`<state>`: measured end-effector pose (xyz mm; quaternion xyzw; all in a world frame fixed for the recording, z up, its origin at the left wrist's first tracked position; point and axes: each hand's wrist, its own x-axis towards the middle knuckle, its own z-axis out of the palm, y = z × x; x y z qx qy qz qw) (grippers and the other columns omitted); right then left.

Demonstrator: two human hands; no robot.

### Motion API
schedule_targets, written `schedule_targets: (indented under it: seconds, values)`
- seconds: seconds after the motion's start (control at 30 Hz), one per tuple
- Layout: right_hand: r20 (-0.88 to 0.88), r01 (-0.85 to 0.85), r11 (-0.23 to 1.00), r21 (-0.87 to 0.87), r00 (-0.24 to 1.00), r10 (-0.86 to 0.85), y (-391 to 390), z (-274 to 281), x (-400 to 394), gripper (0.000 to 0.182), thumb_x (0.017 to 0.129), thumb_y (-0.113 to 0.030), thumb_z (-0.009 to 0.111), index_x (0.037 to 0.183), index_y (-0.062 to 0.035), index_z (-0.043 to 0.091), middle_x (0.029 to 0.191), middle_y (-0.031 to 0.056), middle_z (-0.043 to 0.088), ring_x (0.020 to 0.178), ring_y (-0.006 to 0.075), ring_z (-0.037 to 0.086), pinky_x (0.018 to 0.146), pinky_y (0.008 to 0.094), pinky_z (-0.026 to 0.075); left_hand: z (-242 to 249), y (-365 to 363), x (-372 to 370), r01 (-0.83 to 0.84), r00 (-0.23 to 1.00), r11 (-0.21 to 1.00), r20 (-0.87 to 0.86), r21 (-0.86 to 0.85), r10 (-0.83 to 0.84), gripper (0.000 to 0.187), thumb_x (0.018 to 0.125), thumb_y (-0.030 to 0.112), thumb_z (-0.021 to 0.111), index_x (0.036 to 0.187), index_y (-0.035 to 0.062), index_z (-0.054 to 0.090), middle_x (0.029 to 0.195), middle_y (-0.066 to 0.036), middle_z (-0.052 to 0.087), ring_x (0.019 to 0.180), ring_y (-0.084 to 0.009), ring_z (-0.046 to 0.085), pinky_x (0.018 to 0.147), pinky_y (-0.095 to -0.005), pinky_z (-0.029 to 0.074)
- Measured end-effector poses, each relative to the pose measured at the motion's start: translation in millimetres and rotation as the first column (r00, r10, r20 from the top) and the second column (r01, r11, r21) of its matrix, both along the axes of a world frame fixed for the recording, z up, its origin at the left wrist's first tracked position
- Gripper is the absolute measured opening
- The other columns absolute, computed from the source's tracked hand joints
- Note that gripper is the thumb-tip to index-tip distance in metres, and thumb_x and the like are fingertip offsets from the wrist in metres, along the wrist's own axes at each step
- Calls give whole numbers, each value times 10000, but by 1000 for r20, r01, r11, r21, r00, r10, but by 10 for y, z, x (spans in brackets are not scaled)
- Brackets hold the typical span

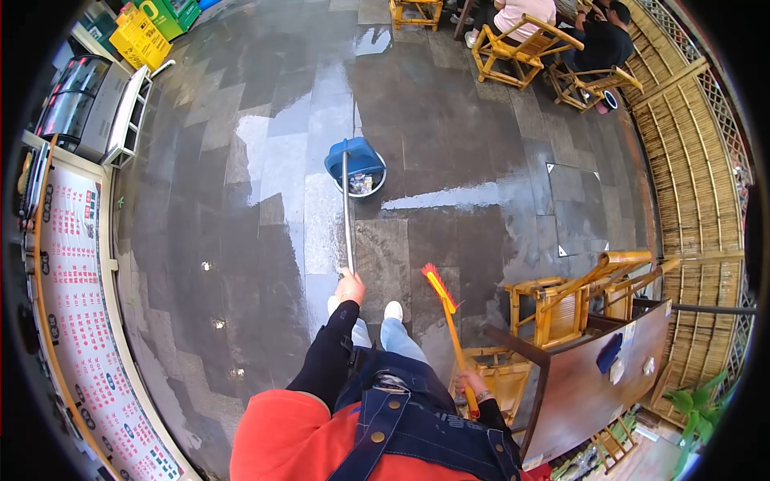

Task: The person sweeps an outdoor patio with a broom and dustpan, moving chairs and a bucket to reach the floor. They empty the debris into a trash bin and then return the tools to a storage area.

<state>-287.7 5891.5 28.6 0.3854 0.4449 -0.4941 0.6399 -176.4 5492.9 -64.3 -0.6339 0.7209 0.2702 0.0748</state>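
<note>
My left hand point(350, 287) is closed around the metal handle of a long-handled dustpan point(350, 152). The dustpan's blue pan is over a round bin point(382, 178) on the floor ahead of me, covering the bin's far part. Mixed litter point(363, 183) shows inside the bin, below the pan. On my right side, my right hand point(468, 382) grips the orange handle of a broom point(446, 301). Its red and yellow head points forward, apart from the bin.
Grey paving point(449, 128) has wet, shiny patches. Bamboo chairs point(561, 309) and a brown table point(597, 385) stand close on my right. Seated people point(597, 40) occupy bamboo chairs at the far right, beside a bamboo fence point(690, 152). A menu-covered counter point(88, 321) runs along the left.
</note>
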Motion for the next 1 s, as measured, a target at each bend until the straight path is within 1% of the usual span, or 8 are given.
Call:
schedule_targets:
  seconds: [0.3,0.33,0.37,0.4,0.53,0.7,0.77,1.0]
  values:
    - [36,-26,999,-27,999,27,26,8,-82,172,722,-28,433,771,-141,313,458,18,322,353,126,338,350,266,294,-203,150,159,-14,1000,998,-24,-66,13,274,814,312,366,867,44,344,663,-210,551,643,-375,542,574,-457,420]
    - [-31,-97,995,-13,995,97,-110,178,-116,141,746,-77,420,667,-127,315,443,4,318,351,117,331,354,251,287,-207,136,125,-28,999,996,-32,-83,26,275,815,314,362,875,47,334,657,-213,548,633,-375,542,562,-455,421]
    - [-94,-165,986,5,982,164,-191,268,-126,226,769,-127,408,563,-114,317,429,-10,314,350,107,323,358,236,281,-233,144,120,-25,999,996,-31,-83,22,275,815,314,362,875,47,334,657,-213,548,633,-375,542,562,-455,421]
    - [-88,-162,987,8,983,162,-130,208,-102,226,769,-127,408,563,-114,317,429,-10,314,350,107,323,358,236,281,-236,188,162,9,1000,997,-24,-75,-11,274,815,313,362,879,48,330,659,-215,548,631,-376,542,562,-455,421]
    - [-52,-158,987,5,986,158,-40,63,-146,211,764,-122,412,576,-112,316,440,-4,323,349,110,325,358,242,280,-65,159,162,41,999,998,-6,-47,-41,264,814,301,368,880,49,323,650,-215,547,622,-380,540,563,-460,417]
    - [-77,-176,983,60,981,181,-47,68,-147,150,753,-107,421,640,-113,321,454,5,333,348,113,326,349,246,277,-225,186,249,70,998,992,4,-109,-70,285,812,303,370,883,29,337,618,-197,557,599,-356,550,555,-432,413]
    - [-57,-124,992,29,990,126,-33,50,-189,215,716,-17,435,825,-143,300,502,33,346,362,127,352,342,267,305,-230,136,197,49,999,991,-2,-127,-50,284,811,304,371,877,29,336,612,-195,555,595,-358,547,557,-434,410]
    - [-93,-137,990,17,986,138,-124,177,-152,213,716,-15,434,820,-143,298,498,31,341,356,120,352,333,264,305,-93,8,259,128,992,988,9,-90,-127,250,809,300,385,863,62,333,632,-199,554,611,-376,543,549,-460,415]
